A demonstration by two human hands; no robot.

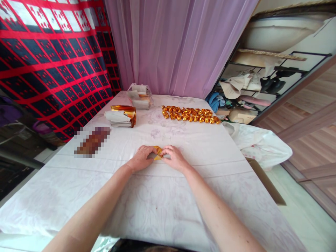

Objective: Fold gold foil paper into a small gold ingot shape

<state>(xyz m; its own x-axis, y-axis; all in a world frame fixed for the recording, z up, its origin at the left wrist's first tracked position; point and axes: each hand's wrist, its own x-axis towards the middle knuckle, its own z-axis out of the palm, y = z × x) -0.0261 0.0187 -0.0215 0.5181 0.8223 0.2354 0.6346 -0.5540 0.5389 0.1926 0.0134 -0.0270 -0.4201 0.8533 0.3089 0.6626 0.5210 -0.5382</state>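
A partly folded sheet of gold foil paper (158,151) lies between my two hands near the middle of the table; its grey-white back shows at both sides. My left hand (143,157) grips its left end, fingers bent and thumb pressed in. At the other end, my right hand (174,157) pinches the paper between thumb and fingers. Parts of the sheet are hidden under the fingers. Farther off, several folded gold foil pieces (190,114) sit in rows on the cloth. A stack of gold foil paper (122,117) with white backs stands to the left.
Behind the stack is a clear plastic bag (140,96) holding more paper. A pixelated reddish-brown patch (93,141) covers something at the left. The tablecloth (162,203) is pale and floral. To the right are a white plastic bag (259,140), a cardboard box (265,180) and a rack.
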